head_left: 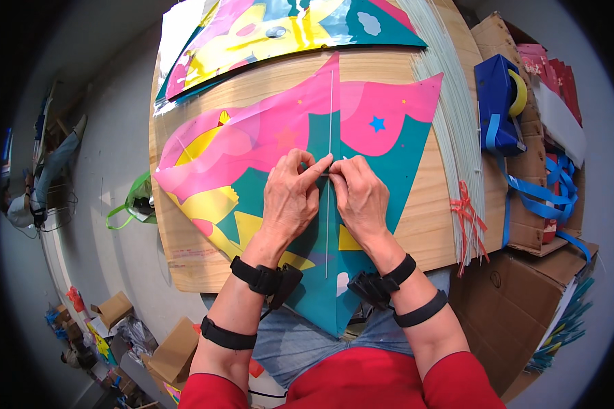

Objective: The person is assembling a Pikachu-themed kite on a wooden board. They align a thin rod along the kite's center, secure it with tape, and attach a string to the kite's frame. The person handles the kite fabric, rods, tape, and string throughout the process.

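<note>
A kite sheet (259,187) in pink, teal and yellow lies across the table in front of me. Down its middle runs a thin white rod (327,238). My left hand (293,194) is closed in a pinch, its index fingertip at the rod. Opposite it, my right hand (359,195) pinches close to the same spot, the two sets of fingertips nearly touching. A small dark bit shows between them, but the fingers cover most of it. The kite's lower tip hangs past the table edge towards my lap.
More printed kite sheets (300,31) lie at the table's far side. A bundle of pale thin rods (450,136), tied with red string (465,213), runs along the right. Beyond it stand a blue tape dispenser (498,102) and cardboard boxes (505,300). A green bag (140,194) is at left.
</note>
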Demonstrator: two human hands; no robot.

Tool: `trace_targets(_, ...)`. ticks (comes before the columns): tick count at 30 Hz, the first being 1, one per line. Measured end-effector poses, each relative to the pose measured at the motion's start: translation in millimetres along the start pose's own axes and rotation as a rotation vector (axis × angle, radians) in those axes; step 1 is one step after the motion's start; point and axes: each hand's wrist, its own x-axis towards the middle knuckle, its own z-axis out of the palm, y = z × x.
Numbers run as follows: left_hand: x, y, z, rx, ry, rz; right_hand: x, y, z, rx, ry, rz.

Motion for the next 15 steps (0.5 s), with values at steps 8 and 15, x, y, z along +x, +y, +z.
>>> trace_targets(8, -1.0, -1.1, 1.2, -0.004, 0.014, 0.023, -0.6, 1.7, 1.5, -0.025, -0.006, -0.007)
trace_targets(15, -2.0, -2.3, -0.2, -0.030, 0.013, 0.026, -0.4, 1.1, 0.4, -0.020, -0.004, -0.019)
